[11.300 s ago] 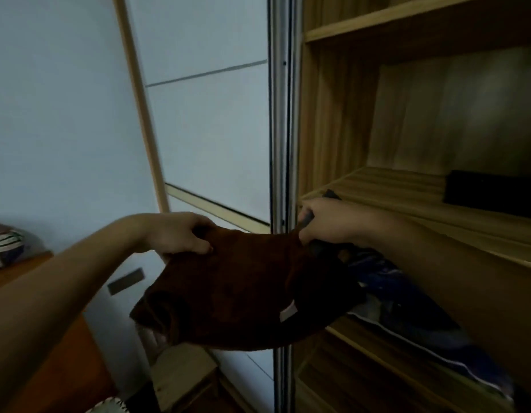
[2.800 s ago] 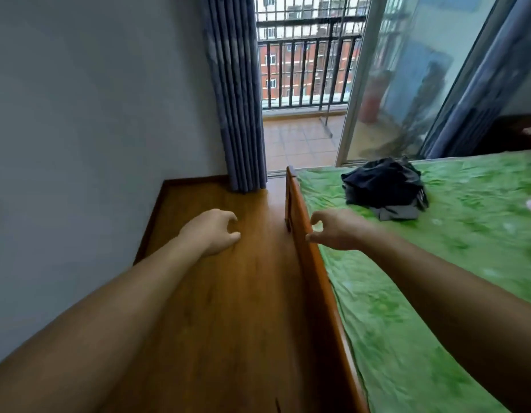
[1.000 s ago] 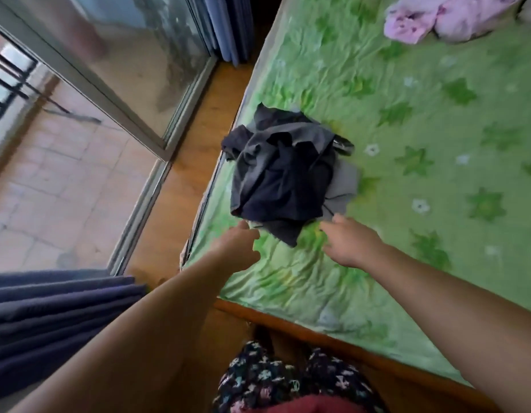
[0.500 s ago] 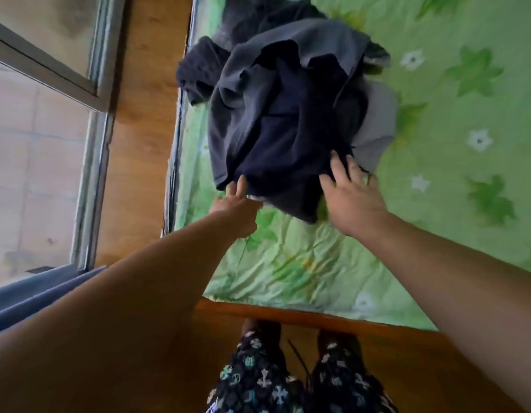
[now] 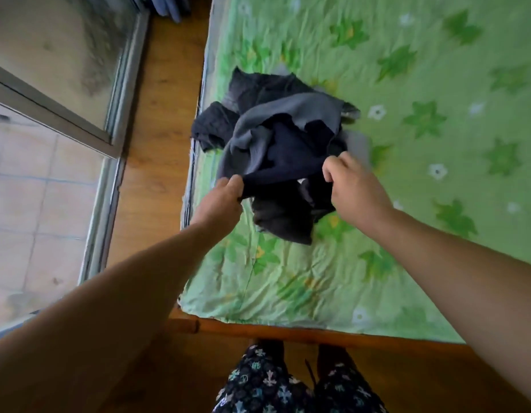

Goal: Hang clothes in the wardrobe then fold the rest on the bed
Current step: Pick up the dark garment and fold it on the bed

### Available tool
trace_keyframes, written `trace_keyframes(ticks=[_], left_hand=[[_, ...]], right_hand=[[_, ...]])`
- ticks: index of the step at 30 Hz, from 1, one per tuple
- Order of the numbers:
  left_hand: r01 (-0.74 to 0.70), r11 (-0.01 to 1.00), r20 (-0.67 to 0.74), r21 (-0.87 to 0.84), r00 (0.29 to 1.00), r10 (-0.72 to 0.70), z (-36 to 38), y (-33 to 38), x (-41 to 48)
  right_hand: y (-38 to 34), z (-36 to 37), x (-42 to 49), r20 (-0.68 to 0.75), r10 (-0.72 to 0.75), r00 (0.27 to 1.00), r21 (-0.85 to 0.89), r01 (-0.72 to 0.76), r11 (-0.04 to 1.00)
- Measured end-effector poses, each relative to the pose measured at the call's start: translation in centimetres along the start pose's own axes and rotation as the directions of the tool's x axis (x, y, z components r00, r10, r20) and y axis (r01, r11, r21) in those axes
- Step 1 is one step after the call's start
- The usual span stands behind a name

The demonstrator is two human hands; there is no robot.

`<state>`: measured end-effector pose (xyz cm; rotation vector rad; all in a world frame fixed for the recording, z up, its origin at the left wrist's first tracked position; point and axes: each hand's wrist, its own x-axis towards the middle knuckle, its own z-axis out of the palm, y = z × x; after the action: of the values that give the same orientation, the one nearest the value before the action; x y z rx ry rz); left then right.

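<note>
The bed (image 5: 422, 248) fills the space under and beyond both hands, its green leaf-print sheet creased below the wrists; its wooden frame (image 5: 288, 332) runs across below the forearms. The floor (image 5: 157, 144) lies outside the left arm, and further out on that side stands the glass door (image 5: 64, 70). Just beyond the fingertips sits the pile (image 5: 258, 93) of dark clothes, a grey piece (image 5: 288, 111) draped over its top. The navy garment (image 5: 291, 156) stretches between the two hands, its near edge drawn into a tight band, the rest trailing back onto the pile and sagging below the band towards the sheet.

Half a second ago both hands reached flat-fingered to the pile's near edge; now the left hand (image 5: 219, 201) pinches one end of the navy edge between thumb and curled fingers, and the right hand (image 5: 356, 189) is clenched on the other end, knuckles up. The cloth has come off the sheet and gone taut between them, though much of it is tangled with the grey piece.

That suggests the wardrobe stage has given way to folding: one item is being singled out. It likely needs lifting clear and a shake before it can be laid flat on the sheet nearer the body; the grey piece may drag along with it.
</note>
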<state>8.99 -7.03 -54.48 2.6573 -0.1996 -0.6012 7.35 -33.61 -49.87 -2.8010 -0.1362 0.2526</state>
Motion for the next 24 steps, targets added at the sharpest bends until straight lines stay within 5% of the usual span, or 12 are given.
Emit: trace_keyframes(ticks=[10, 24], left_hand=[[-0.203, 0.931, -0.236, 0.304, 0.931, 0.280, -20.0, 5.2, -3.4], [-0.175, 0.849, -0.469, 0.498, 0.769, 0.434, -38.7, 21.1, -6.9]], right_hand=[[-1.4, -18.2, -1.0, -0.149, -0.140, 0.979, -0.286, 0.093, 0.954], [3.6, -39.8, -6.9, -0.544, -0.015, 0.839, -0.240, -0.139, 0.961]])
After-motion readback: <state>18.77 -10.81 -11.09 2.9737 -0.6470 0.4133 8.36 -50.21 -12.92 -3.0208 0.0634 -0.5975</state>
